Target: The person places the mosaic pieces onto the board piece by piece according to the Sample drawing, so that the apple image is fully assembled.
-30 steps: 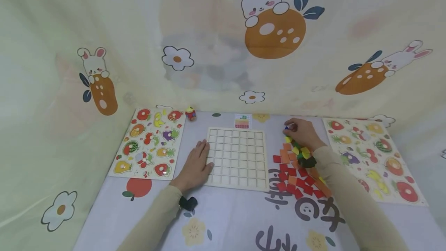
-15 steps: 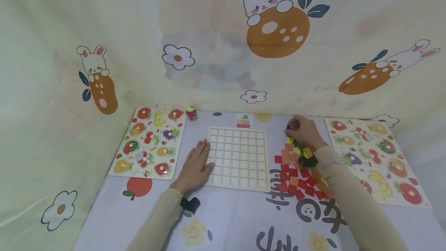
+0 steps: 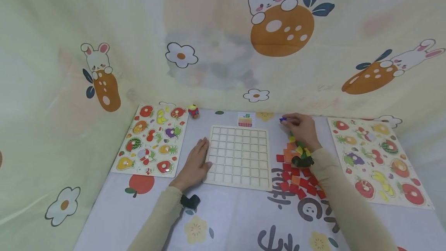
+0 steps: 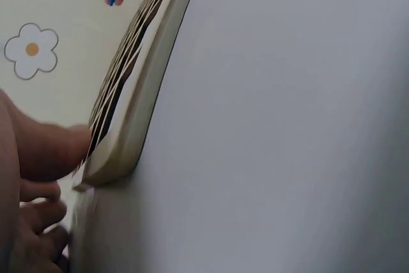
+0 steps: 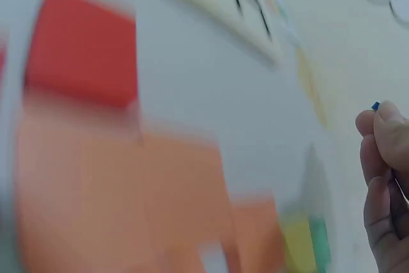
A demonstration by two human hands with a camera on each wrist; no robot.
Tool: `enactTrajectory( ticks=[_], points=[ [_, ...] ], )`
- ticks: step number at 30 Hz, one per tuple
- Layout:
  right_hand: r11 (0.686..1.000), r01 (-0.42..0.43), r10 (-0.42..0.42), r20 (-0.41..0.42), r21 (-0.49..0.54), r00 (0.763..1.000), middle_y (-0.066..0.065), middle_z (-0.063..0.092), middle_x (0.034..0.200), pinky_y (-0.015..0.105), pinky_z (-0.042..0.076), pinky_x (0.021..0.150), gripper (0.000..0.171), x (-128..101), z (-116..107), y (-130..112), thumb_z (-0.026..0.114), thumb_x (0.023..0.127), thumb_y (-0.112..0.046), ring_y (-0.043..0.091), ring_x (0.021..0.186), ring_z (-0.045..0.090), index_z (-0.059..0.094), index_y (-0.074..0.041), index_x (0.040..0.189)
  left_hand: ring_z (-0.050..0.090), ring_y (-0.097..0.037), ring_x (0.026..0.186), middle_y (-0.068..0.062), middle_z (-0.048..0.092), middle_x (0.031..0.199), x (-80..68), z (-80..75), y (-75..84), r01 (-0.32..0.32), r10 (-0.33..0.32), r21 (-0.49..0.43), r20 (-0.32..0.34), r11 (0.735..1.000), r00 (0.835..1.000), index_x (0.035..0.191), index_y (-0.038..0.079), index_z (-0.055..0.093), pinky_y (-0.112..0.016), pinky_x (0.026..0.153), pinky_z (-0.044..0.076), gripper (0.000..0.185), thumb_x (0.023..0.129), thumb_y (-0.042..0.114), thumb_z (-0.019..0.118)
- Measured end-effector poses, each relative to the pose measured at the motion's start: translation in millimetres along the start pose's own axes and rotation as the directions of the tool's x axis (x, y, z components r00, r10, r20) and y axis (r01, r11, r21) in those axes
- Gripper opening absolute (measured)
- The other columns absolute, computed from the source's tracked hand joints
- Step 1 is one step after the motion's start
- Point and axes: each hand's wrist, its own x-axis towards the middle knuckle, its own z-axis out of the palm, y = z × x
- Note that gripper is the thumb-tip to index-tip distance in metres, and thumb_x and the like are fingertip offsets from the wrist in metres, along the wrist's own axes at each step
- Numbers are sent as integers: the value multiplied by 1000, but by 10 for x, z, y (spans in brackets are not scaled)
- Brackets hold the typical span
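Note:
A pale wooden board with a grid of square cells [image 3: 240, 157] lies at the middle of the table. My left hand [image 3: 193, 164] rests along its left edge, fingers extended; in the left wrist view the thumb [image 4: 54, 151] touches the rim. Beyond the board's upper right corner, my right hand [image 3: 304, 130] pinches a small blue tile [image 3: 283, 120] between thumb and fingertips. The right wrist view also shows that blue tile [image 5: 376, 105] at the fingertips. Beneath the right wrist lies a pile of red tiles [image 3: 295, 173], with orange, yellow and green ones partly hidden.
Fruit puzzle boards lie at the left [image 3: 150, 140] and right [image 3: 379, 162]. A small picture card [image 3: 246, 119] sits behind the grid board, and a little toy figure [image 3: 193, 110] stands near the left puzzle. A patterned curtain [image 3: 216, 49] hangs at the back.
My right hand has lifted the blue tile away from the pile and moved slightly left towards the grid board. My left hand stays at the board's edge.

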Motion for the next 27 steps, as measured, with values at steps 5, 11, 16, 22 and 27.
enactTrajectory(
  ticks=[5,11,16,22,27],
  points=[
    [991,-96,92,48,96,995,14,80,115,20,51,80,34,-57,222,-243,74,101,-34,23,101,69,75,-10,124,4,-35,167,-14,15,179,-21,-29,-22,11,-13,-64,-30,998,999,163,-3,34,-56,136,11,65,104,7,58],
    [983,-86,68,110,164,992,10,77,113,30,52,85,29,-147,571,-573,77,99,-32,25,101,68,77,-12,121,7,-37,167,-16,20,177,-23,-36,-52,-9,7,-42,-37,999,999,160,-4,41,-58,136,13,62,102,6,61],
    [984,-55,35,120,168,992,9,75,106,29,49,78,28,-214,852,-830,81,95,-30,22,93,62,80,-11,116,6,-34,167,-13,21,178,-18,-29,-65,6,-7,-33,-36,999,999,160,-1,41,-57,136,12,63,102,6,61],
    [990,-10,-11,146,143,989,7,74,97,30,47,73,21,-292,1098,-1004,85,92,-26,21,85,58,82,-10,106,9,-37,166,-15,24,176,-13,-17,-65,-13,11,-37,-53,999,999,159,-3,42,-60,135,14,63,100,5,63],
    [987,-26,-4,183,161,983,3,75,92,32,49,71,16,-322,1227,-1037,85,91,-25,21,84,60,83,-14,102,8,-35,167,-13,23,177,-7,0,-66,-5,3,-39,-47,999,999,160,-2,42,-58,136,13,63,101,5,64]
  ],
)
